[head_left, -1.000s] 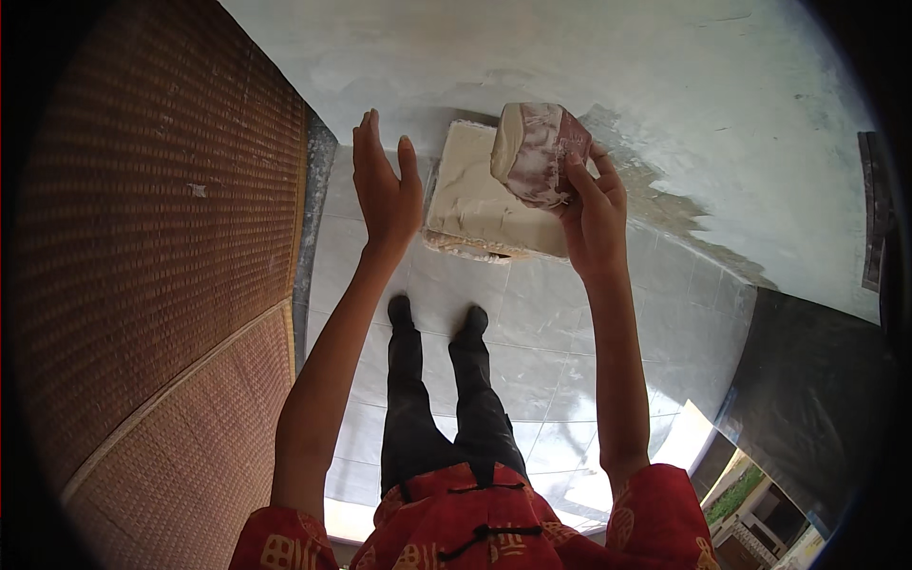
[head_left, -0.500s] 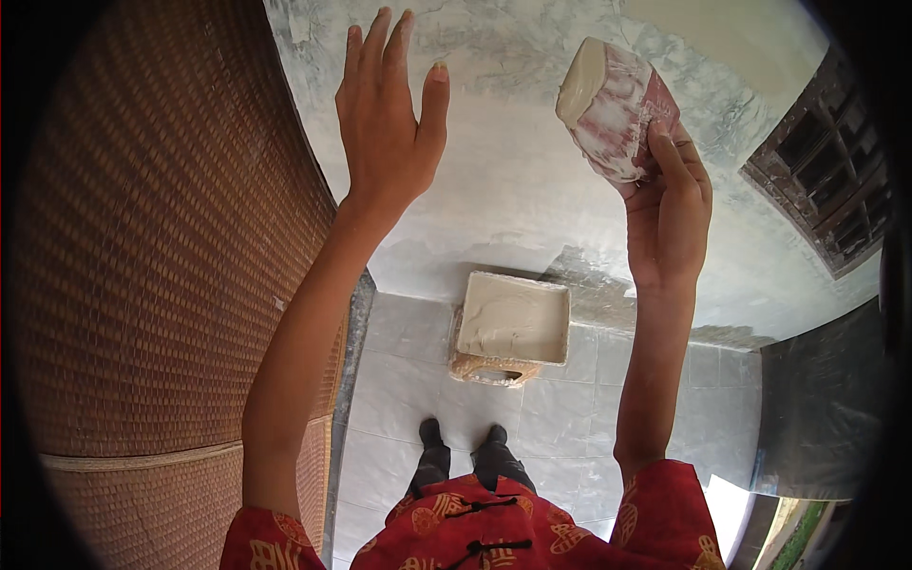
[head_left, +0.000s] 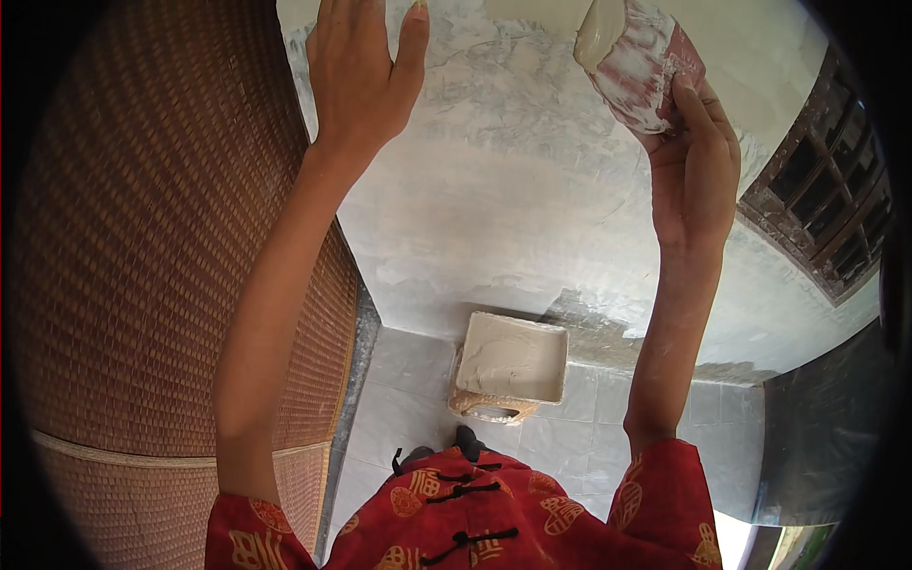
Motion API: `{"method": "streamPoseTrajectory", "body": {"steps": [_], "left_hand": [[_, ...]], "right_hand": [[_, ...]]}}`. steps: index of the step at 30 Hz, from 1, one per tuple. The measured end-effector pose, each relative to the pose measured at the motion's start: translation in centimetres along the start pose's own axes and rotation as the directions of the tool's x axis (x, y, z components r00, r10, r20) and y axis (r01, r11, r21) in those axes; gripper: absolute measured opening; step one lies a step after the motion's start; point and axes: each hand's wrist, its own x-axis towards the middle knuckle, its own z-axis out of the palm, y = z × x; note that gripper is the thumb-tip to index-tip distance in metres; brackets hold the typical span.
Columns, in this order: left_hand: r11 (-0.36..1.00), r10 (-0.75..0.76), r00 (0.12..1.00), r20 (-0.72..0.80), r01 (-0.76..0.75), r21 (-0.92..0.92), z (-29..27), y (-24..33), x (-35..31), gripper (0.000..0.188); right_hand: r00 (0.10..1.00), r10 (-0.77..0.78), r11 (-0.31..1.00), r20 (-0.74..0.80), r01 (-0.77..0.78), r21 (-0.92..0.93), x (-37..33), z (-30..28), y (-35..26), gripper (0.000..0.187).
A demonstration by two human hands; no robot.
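Note:
My right hand (head_left: 698, 176) is closed around a flat, reddish putty spreader (head_left: 649, 71), smeared white, with a thick bead of pale plaster along its far left edge. Raised at the upper left, my left hand (head_left: 359, 81) holds nothing. Its thumb stands apart from the fingers, whose tips run out of the top of the picture. Both hands are in front of a patchy white and grey wall (head_left: 475, 199); whether the left one touches it I cannot tell.
At the wall's foot, a shallow tray (head_left: 518, 356) of pale plaster rests on a plaster-stained stool (head_left: 494, 407). Brown woven matting (head_left: 180, 285) borders the left. A dark wooden lattice window (head_left: 822, 176) is at the right, above a dark panel (head_left: 817, 427). Grey tiles (head_left: 560, 442) cover the floor.
Both hands have risen toward the top of the picture, the right one with the spreader also shifting right. The tray and stool appear lower in view, and more of the wall shows.

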Motion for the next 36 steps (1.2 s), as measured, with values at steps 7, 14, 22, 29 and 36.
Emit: {"method": "streamPoseTrajectory", "body": {"steps": [7, 14, 22, 29, 36], "left_hand": [[0.999, -0.015, 1.000, 0.012, 0.014, 0.031, 2.3, -2.0, 0.9, 0.056], [0.992, 0.075, 0.997, -0.020, -0.076, -0.096, 6.2, -6.7, 2.5, 0.055], [0.962, 0.228, 0.963, -0.145, -0.246, -0.122, 12.8, -12.9, 2.0, 0.047], [0.959, 0.231, 0.958, -0.170, -0.254, -0.129, 15.4, -15.6, 2.5, 0.050], [0.968, 0.213, 0.941, -0.264, -0.239, -0.070, 18.1, -16.3, 3.5, 0.050]], "right_hand": [[1.000, 0.002, 0.999, -0.027, -0.003, -0.042, 2.8, 0.1, 2.9, 0.030], [0.986, -0.117, 0.963, -0.117, 0.084, -0.257, 4.9, 2.8, 5.2, 0.029], [0.789, -0.602, 0.435, 0.125, 0.456, -0.776, 6.3, 6.7, 11.9, 0.023], [0.553, -0.560, -0.044, 0.617, 0.723, -0.689, 8.0, 7.3, 18.5, 0.048], [0.498, -0.458, -0.186, 0.737, 0.756, -0.627, 10.1, 5.6, 21.4, 0.044]]}}
